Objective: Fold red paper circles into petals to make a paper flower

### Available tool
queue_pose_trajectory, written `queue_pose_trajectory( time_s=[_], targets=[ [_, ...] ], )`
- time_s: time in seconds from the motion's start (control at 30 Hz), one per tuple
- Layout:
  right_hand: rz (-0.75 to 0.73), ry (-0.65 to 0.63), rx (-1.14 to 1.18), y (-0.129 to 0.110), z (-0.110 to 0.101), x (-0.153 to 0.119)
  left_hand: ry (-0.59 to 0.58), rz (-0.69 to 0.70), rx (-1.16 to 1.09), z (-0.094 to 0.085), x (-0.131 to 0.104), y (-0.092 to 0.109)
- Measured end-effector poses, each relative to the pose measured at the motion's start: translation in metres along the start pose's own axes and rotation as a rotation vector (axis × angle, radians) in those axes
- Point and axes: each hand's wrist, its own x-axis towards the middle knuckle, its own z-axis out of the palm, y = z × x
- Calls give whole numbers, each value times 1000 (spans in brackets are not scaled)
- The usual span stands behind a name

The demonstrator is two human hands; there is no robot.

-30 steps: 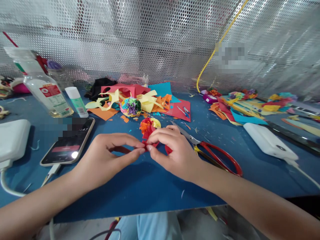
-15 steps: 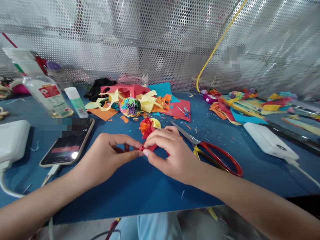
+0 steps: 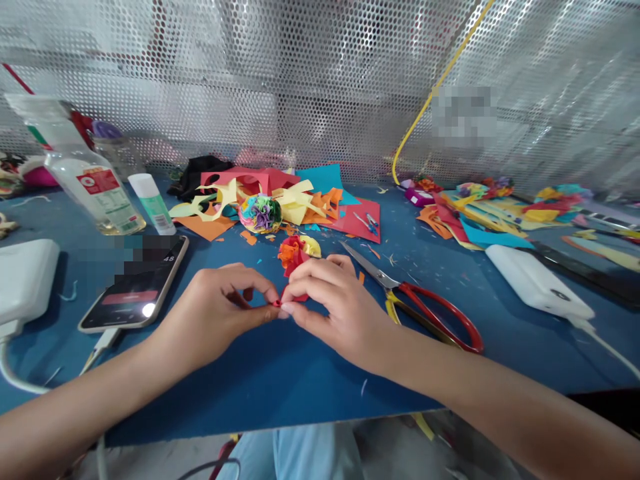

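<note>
A small piece of red paper (image 3: 278,303) is pinched between both hands above the front middle of the blue table. My left hand (image 3: 223,303) grips its left side with thumb and forefinger. Touching it from the right, my right hand (image 3: 333,303) is closed on the same paper, its fingers hiding part of it. Just behind the fingertips lies a crumpled red and orange paper piece (image 3: 293,253) with a yellow one beside it. Scissors with red handles (image 3: 440,313) lie partly open to the right of my right hand.
A phone (image 3: 137,287), a glue stick (image 3: 153,203), a bottle (image 3: 95,173) and a white charger (image 3: 27,280) stand or lie left. Coloured paper scraps and a multicoloured paper ball (image 3: 261,213) are behind; a white power bank (image 3: 540,283) is right.
Both hands have shifted slightly left and down with the red paper, their fingertips still together. The objects on the table have stayed in place.
</note>
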Motion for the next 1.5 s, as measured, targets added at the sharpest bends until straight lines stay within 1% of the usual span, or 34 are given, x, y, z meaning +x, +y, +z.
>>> queue_pose_trajectory(
  time_s=[0.1, 0.2, 0.3, 0.4, 0.5, 0.6, 0.73, 0.83, 0.93, 1.07, 1.17, 1.33, 1.5],
  targets=[
    [-3, 10, 38, 1, -1, 0, -3, 24, -40, 1, 1, -2],
    [2, 81, 173, 4, -3, 0, 39, 118, -151, 1, 1, -4],
    [60, 163, 338, 9, -6, 2, 101, 206, -204, 2, 2, -4],
    [176, 233, 437, 18, -7, 3, 118, 198, -227, 1, 2, -4],
    [281, 263, 467, 27, -7, 5, 110, 190, -226, 0, 3, -4],
    [325, 268, 463, 31, -5, 6, 121, 197, -211, -1, 4, -6],
    [307, 241, 431, 30, -3, 7, 143, 187, -185, -2, 6, -7],
    [208, 180, 393, 27, -4, 7, 169, 204, -154, -1, 9, -9],
    [135, 146, 347, 25, -4, 7, 189, 185, -140, -1, 11, -11],
    [165, 148, 320, 27, -5, 8, 145, 149, -149, -1, 12, -11],
    [181, 108, 324, 27, -5, 8, 103, 143, -125, -1, 12, -10],
    [88, 13, 322, 23, -4, 5, 82, 160, -106, -2, 12, -9],
    [59, 7, 277, 22, -2, 4, 68, 174, -115, -1, 11, -10]
  ],
)
